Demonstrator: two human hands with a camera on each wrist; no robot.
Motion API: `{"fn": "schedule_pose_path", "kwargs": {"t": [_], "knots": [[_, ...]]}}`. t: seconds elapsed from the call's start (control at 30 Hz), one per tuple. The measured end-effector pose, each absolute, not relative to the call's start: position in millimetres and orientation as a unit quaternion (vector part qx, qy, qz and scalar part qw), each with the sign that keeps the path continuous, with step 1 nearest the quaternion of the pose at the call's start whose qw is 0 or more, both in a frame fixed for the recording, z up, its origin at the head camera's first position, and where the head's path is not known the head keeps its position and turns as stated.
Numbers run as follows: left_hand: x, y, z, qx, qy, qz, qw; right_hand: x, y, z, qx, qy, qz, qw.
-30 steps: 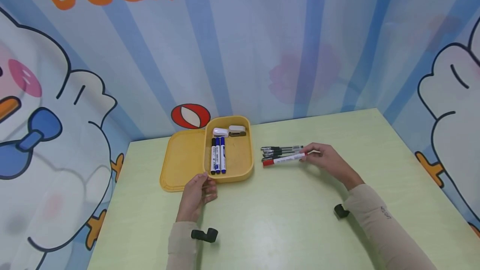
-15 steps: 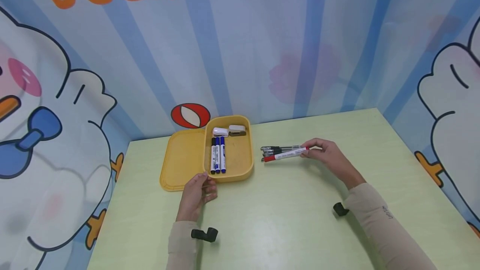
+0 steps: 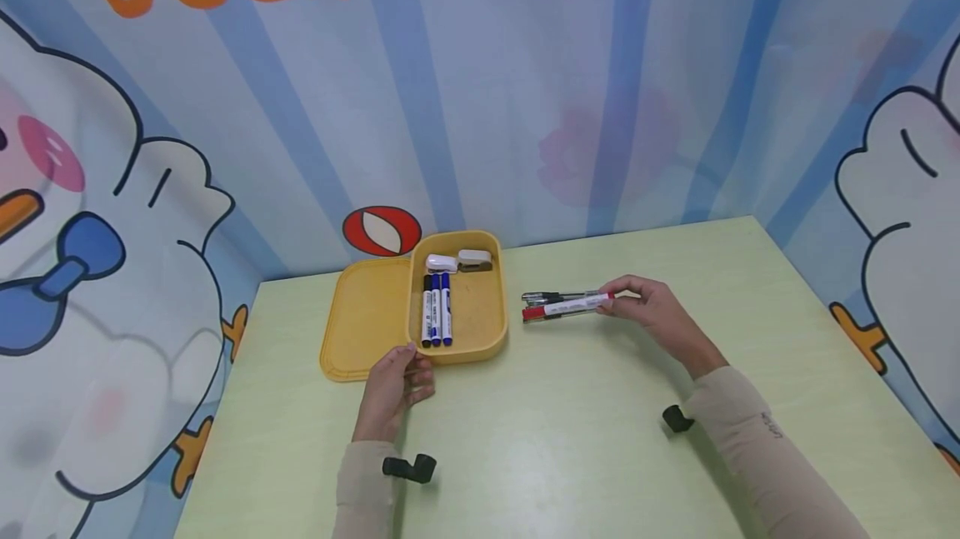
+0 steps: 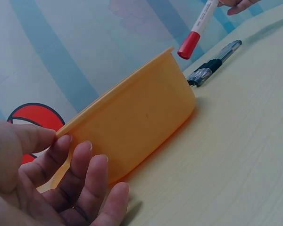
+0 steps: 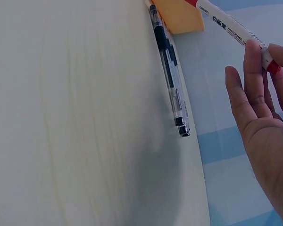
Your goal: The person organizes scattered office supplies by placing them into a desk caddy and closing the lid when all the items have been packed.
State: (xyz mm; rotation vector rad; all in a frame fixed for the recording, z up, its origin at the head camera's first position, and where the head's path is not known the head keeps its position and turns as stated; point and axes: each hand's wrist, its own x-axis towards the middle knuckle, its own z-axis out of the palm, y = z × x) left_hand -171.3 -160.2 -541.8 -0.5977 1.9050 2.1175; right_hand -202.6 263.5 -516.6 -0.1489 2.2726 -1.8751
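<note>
In the head view, my right hand [image 3: 651,318] pinches a red whiteboard marker [image 3: 570,306] by its rear end, with the red cap pointing left. The marker is held above several clear gel pens [image 3: 542,297] with black grips, which lie on the table; the right wrist view shows a gap between the marker and the pens [image 5: 170,70]. My left hand [image 3: 392,389] holds the near left corner of a yellow box [image 3: 478,314]. Up close in the left wrist view, thumb and index finger pinch its rim [image 4: 118,87], while the other fingers curl loosely beside the wall.
Inside the box lie a black marker [image 3: 427,311] and two blue markers [image 3: 440,311]. Two small whitish items [image 3: 474,257] sit at its far end. A yellow lid [image 3: 366,318] lies flat at the box's left. A printed curtain [image 3: 510,89] hangs behind the table.
The red marker has risen slightly and moved away from me, over the pens, with my right hand. My left hand and the box have stayed in place.
</note>
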Motion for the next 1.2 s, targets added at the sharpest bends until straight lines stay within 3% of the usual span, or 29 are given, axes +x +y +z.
{"fn": "schedule_pose_path", "kwargs": {"t": [1.2], "knots": [[-172,-160,-541,-0.207,0.655,0.717,0.119,-209,226,-505,-0.102,0.733,-0.672,0.035]]}}
